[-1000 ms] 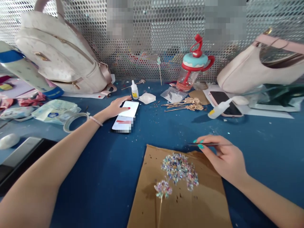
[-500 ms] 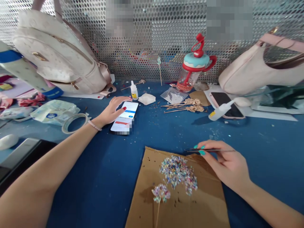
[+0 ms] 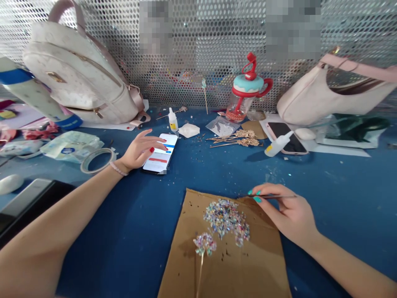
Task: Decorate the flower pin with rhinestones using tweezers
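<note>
My left hand [image 3: 143, 150] is over the left part of a lit smartphone [image 3: 161, 159], fingers spread; whether a fingertip touches the glass I cannot tell. Between thumb and fingers, my right hand [image 3: 287, 209] pinches a pair of thin tweezers [image 3: 273, 195], tips pointing left above the far edge of a cardboard sheet [image 3: 248, 273]. On that cardboard lies a heap of small shiny rhinestones [image 3: 226, 219]. Nearer to me rests a flower-shaped hairpin [image 3: 204, 243], its head covered in stones and its thin stick running toward me.
Glue bottles stand behind the phone [image 3: 173, 120] and lean on another phone at right [image 3: 279, 144]. Gold hairpins [image 3: 245, 138], a red-lidded cup [image 3: 245, 93], a tape roll [image 3: 97, 160], a backpack [image 3: 80, 74] and a handbag [image 3: 322, 91] line the table before a perforated metal screen.
My left hand has drawn back toward me and left, its fingers now over the phone's screen. The view has shifted slightly. My right hand still holds the tweezers in about the same place.
</note>
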{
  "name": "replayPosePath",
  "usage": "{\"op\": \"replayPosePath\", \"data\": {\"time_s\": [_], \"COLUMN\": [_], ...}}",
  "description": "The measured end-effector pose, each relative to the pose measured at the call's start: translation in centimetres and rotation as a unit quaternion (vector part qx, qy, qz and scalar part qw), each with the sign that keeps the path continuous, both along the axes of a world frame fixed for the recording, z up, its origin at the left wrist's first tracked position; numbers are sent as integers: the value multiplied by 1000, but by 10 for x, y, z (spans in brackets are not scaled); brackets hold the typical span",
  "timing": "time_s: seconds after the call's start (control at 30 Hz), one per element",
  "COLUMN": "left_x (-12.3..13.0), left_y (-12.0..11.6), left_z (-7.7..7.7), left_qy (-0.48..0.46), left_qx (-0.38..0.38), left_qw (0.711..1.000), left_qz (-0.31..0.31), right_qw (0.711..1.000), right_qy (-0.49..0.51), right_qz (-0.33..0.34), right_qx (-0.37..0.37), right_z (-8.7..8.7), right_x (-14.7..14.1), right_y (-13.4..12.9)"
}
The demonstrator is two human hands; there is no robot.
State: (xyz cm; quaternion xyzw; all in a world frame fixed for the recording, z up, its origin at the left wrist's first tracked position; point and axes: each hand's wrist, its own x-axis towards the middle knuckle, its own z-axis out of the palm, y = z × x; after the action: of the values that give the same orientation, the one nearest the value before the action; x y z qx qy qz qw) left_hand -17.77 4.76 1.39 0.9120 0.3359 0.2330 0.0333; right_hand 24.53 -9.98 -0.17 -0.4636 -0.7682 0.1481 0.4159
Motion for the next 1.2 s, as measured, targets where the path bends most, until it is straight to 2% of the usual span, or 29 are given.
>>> {"op": "replayPosePath", "data": {"time_s": [0.2,0.33,0.53,0.77,0.97,1.2], "left_x": [0,0,-1,2,-1,-4], "left_y": [2,1,8,25,34,33], "left_z": [0,0,-7,-18,-25,-28], "left_qy": [35,23,-37,-71,-86,-105], "left_qx": [3,4,-1,-42,-34,-6], "left_qw": [999,999,999,991,987,982], "left_qz": [-37,-35,28,107,129,157], "right_qw": [1000,1000,1000,999,997,998], "right_qy": [0,2,9,21,45,16], "right_qz": [16,17,3,-16,-53,-54], "right_qx": [0,-4,-6,-20,-28,-18], "right_z": [0,-2,-3,-6,-7,-7], "right_x": [0,1,0,0,-5,-5], "right_y": [0,1,3,8,10,17]}}
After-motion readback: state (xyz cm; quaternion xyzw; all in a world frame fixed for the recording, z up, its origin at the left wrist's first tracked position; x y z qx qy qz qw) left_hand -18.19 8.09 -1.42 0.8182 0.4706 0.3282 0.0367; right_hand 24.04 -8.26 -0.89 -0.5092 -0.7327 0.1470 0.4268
